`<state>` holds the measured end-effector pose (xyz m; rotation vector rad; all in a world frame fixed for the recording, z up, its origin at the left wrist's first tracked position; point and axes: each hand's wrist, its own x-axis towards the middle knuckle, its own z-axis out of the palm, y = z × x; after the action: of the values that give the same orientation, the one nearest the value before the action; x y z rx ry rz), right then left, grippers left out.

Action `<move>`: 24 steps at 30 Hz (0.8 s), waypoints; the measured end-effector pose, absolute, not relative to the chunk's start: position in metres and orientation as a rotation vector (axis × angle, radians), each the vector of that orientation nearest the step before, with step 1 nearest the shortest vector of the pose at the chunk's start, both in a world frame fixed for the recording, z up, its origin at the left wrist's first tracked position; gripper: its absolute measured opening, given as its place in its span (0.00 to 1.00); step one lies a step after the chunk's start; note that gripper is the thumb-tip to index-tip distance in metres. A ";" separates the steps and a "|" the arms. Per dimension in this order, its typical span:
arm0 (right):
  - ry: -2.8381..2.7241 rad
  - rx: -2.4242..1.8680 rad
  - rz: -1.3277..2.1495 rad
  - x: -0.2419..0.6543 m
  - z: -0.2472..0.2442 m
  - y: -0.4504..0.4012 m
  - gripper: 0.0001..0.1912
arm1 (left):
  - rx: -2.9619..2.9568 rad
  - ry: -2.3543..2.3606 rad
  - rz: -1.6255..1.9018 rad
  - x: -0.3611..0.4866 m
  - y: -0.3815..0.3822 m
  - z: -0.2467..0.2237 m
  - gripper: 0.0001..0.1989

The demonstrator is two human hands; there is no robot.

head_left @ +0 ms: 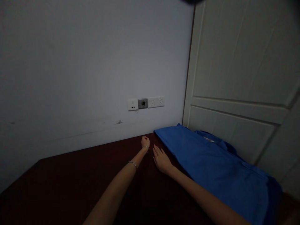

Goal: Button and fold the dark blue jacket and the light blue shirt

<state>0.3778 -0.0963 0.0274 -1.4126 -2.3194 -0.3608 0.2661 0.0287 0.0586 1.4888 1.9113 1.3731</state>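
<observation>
My left hand (145, 142) is curled into a fist on the dark reddish-brown tabletop (93, 181), close to the wall; nothing shows in its fingers. Two thin bracelets circle that arm, one at the wrist and one farther up. To its right and a little nearer, my right hand (161, 160) lies palm down with the fingers stretched out, holding nothing. A blue garment (206, 165) with a collar and a small pale label is spread flat to the right. Its left edge runs close beside my right hand and forearm, apart from the fingers.
A pale wall (93, 62) borders the table's far side, with white sockets (156, 102) and a grey wall plate (142, 103) above my hands. At right, a white panelled door (234, 62) stands behind the garment. The light is dim.
</observation>
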 end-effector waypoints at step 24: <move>-2.427 -1.365 -0.051 0.282 0.013 -0.092 0.25 | 1.705 2.276 0.785 0.127 -0.127 0.022 0.23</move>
<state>0.2823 -0.0918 0.0126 -1.3651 -2.4274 -0.0505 0.1267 -0.1270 0.0219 1.7051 2.2757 0.7846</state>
